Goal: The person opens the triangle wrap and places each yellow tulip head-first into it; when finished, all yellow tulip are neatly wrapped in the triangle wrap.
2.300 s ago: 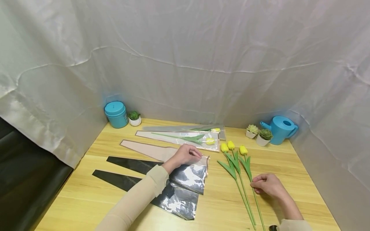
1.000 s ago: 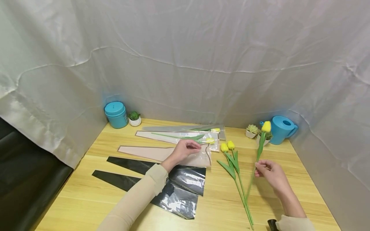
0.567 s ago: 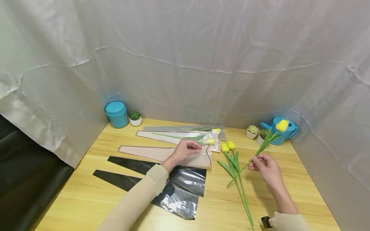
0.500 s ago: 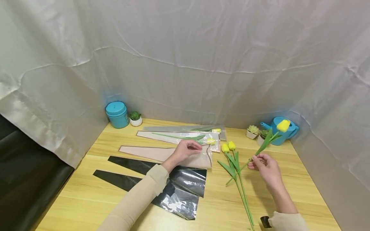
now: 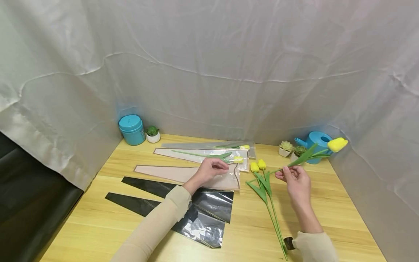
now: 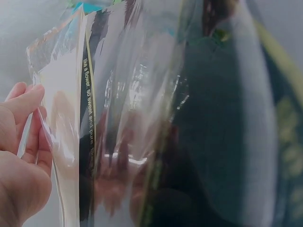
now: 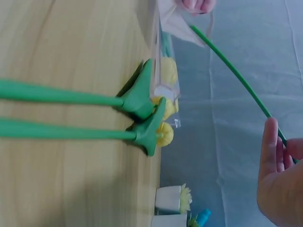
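Observation:
My left hand (image 5: pixel 212 171) pinches the upper edge of a pale pink flower sleeve (image 5: pixel 170 173) near its wide right end. In the left wrist view, the clear film of that sleeve (image 6: pixel 61 80) stands raised at the fingertips. On the right, my right hand (image 5: pixel 298 182) holds a yellow artificial tulip (image 5: pixel 337 145) by its stem, above the table. Its bud points right, and the bare stem end points left towards the sleeve's mouth. In the right wrist view the green stem (image 7: pixel 232 71) slants up from the fingers. Two more tulips (image 5: pixel 276 225) lie below it.
Two black flower sleeves (image 5: pixel 203 227) lie nearer me. Behind, a white sleeve (image 5: pixel 176 153) and a grey sleeve (image 5: pixel 186 146) each hold a tulip. A blue canister (image 5: pixel 132 131), small potted succulents (image 5: pixel 286 147) and a blue watering can (image 5: pixel 315 142) line the back.
My right hand has lifted one tulip off the table and turned it, bud to the right, stem end to the left. My left hand has raised the pink sleeve's edge and shifted it back slightly.

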Available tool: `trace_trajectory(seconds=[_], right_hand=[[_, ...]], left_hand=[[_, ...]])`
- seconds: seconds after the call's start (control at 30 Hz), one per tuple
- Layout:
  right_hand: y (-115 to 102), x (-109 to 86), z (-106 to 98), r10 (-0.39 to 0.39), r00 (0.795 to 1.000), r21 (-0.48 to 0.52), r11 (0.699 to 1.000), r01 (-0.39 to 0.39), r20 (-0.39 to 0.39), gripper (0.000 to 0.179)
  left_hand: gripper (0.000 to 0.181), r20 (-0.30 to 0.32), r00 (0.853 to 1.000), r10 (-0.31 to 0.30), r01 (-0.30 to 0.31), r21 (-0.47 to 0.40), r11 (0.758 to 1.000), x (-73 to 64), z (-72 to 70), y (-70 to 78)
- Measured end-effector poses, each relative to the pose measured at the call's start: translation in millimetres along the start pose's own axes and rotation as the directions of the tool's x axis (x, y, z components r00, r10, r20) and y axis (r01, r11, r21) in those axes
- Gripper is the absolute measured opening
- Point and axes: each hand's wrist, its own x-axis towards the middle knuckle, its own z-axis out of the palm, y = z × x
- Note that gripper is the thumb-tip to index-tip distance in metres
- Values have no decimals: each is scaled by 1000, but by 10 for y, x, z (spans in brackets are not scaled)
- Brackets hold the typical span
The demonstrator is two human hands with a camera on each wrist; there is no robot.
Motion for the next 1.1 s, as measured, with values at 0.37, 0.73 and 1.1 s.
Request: trace_trajectory(seconds=[0.37, 0.73, 1.1], right_hand=[[128, -79, 293, 41, 999, 7, 999, -41, -5, 24], [274, -137, 617, 100, 993, -29, 995, -98, 60, 26], [397, -129, 887, 164, 980, -35, 986, -161, 109, 24]], left_hand=[[18, 8, 1000, 16, -16, -16, 1000, 27, 35, -7], [18, 1, 1000, 12, -12, -30, 999, 24, 71, 20], [17, -22, 998, 55, -56, -12, 998, 52, 131, 49]])
